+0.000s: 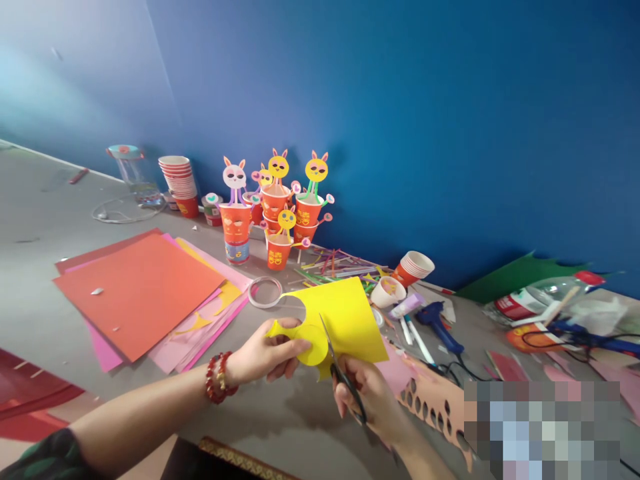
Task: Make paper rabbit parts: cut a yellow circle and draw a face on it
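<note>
My left hand point(280, 351) pinches a sheet of yellow paper point(353, 313) by a rounded, partly cut-out part on its left side. In my right hand point(367, 393) is a pair of scissors point(345, 383) with black handles, the fingers wrapped round them. Their blades lie against the yellow paper, beside the curved edge of the round part. The sheet is held above the grey table, and a rounded notch shows at its upper left. A roll of clear tape point(265, 292) lies just beyond my left hand.
Paper-cup figures with animal heads point(278, 253) stand along the wall. Coloured paper sheets point(140, 293) lie at left, near stacked cups point(177, 187). At right are a blue glue gun point(440, 327), markers point(419, 340), a plastic bottle point(543, 293) and cut pink paper point(435, 407).
</note>
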### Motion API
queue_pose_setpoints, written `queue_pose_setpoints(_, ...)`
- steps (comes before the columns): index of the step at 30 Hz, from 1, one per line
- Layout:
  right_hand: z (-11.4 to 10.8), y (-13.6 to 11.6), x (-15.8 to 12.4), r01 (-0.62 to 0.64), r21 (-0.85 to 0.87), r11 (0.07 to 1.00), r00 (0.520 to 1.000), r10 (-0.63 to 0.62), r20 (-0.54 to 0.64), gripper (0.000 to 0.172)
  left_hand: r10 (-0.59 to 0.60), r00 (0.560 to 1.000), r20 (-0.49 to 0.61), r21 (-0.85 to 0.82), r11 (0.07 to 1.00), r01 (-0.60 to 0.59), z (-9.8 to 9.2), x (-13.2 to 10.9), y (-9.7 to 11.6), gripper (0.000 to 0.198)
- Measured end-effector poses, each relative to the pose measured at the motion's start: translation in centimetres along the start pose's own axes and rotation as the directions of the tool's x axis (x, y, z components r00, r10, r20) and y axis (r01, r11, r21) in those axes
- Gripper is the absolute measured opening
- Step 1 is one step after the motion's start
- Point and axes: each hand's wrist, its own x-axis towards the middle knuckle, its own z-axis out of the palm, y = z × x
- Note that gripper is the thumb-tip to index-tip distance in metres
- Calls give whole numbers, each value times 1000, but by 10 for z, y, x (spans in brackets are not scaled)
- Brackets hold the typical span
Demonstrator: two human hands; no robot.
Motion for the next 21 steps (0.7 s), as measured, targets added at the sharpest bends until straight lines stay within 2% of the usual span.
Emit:
queue_pose_setpoints(11,-4,4,1,30,12,999,998,-30,50,64,0,1000,-23,30,1000,1,1,2,2,50)
queue_pose_setpoints(21,-1,8,2,29,28,999,998,-30,62,67,6,998,-55,-9,1000,-6,1,1,5,56)
